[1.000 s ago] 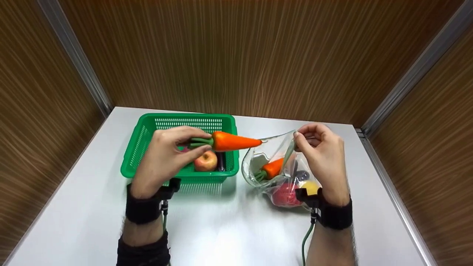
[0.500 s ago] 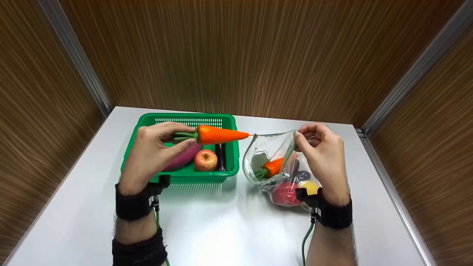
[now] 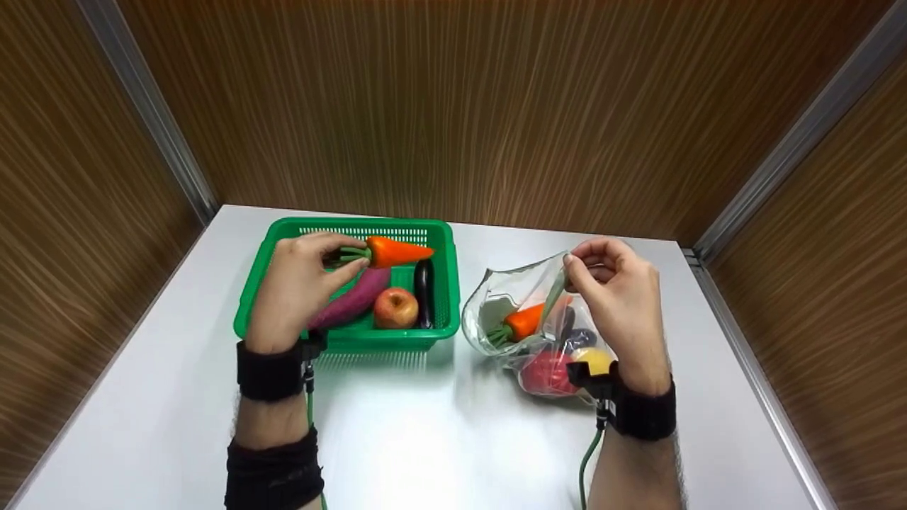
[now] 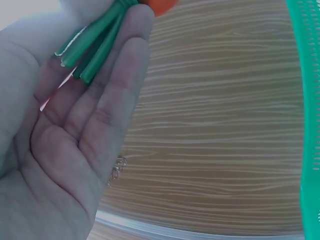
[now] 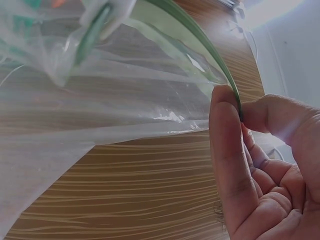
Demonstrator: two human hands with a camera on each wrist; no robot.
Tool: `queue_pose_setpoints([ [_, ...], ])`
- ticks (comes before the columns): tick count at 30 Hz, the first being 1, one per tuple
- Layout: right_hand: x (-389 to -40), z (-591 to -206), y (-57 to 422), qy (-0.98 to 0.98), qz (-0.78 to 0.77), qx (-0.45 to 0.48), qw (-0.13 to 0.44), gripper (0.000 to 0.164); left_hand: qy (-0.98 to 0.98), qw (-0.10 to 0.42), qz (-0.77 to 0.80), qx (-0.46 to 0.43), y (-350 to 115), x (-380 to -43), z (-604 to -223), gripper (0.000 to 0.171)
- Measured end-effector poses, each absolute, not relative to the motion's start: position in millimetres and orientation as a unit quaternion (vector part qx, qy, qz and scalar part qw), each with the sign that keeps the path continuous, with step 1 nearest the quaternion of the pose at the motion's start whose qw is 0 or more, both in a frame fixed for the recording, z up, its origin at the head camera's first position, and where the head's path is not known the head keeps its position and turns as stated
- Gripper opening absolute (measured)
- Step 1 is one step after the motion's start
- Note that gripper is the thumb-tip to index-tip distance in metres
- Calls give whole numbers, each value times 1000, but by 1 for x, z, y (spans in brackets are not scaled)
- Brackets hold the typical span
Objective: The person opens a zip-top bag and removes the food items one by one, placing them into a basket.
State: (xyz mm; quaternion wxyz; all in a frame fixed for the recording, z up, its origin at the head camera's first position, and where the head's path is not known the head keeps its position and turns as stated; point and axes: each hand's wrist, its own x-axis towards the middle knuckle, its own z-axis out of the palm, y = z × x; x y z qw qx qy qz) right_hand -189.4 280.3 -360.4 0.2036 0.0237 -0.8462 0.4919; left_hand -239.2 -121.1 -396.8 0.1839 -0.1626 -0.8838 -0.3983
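Note:
My left hand point(image 3: 301, 283) pinches an orange carrot point(image 3: 397, 252) by its green stalks point(image 4: 95, 45), holding it over the green basket point(image 3: 453, 283) with the tip pointing right. Below it in the basket lie a purple sweet potato point(image 3: 358, 301), an apple point(image 3: 395, 308) and a dark eggplant point(image 3: 424, 292). With thumb and index finger, my right hand point(image 3: 616, 304) grips the rim of a clear plastic bag point(image 3: 514, 280), whose mouth gapes to the left. Inside the bag are another carrot point(image 3: 526, 321), a red round item point(image 3: 547, 373), a yellow one point(image 3: 592, 360) and dark pieces point(image 3: 581, 340).
Basket and bag stand side by side on a white table point(image 3: 411, 439), a narrow gap between them. Wood-grain panels point(image 3: 453, 106) rise behind and on both sides. Cables run from the black wrist straps point(image 3: 269, 372) point(image 3: 643, 400) along the forearms.
The carrot in my left hand has moved left, away from the bag's mouth and back over the basket. The bag's left rim has dropped slightly. My right hand holds still.

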Motion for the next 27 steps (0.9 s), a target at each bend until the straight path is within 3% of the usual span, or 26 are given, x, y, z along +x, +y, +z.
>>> queue_pose_setpoints([
  [27,-189,-360,279,-850,488,26,197,11,-925,139,-352,-25,-138,-270,-430,25],
])
